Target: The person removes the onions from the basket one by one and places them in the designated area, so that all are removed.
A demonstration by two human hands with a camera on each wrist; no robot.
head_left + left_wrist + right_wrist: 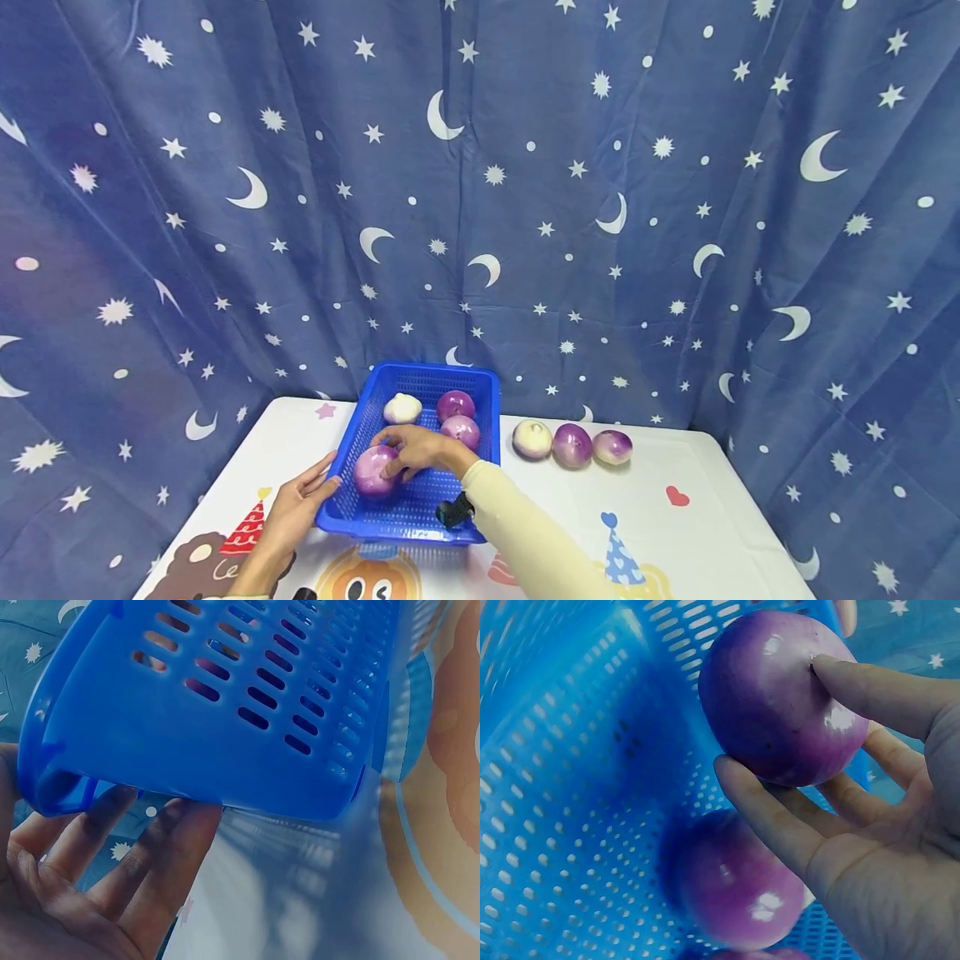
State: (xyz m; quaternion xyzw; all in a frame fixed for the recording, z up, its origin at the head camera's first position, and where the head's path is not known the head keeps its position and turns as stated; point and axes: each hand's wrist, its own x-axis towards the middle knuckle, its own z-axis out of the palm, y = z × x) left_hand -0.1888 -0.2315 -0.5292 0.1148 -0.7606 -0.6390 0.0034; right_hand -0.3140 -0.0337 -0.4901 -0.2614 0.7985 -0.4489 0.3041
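A blue plastic basket (408, 531) with slotted walls stands on the table. My right hand (416, 447) reaches into it and holds a purple onion (375, 472) between thumb and fingers; in the right wrist view this onion (780, 697) is high over the basket floor. Another purple onion (739, 881) shows below it. Inside, toward the back, lie a whitish onion (402, 409) and two purple onions (455, 406). My left hand (294, 508) grips the basket's near left edge, its fingers (176, 847) along the outside and the thumb at the rim.
Right of the basket, three purple-and-white onions (572, 446) sit in a row near the table's back edge. The table has a white cloth (697, 475) with cartoon prints. A blue curtain (540, 208) with moons and stars hangs close behind.
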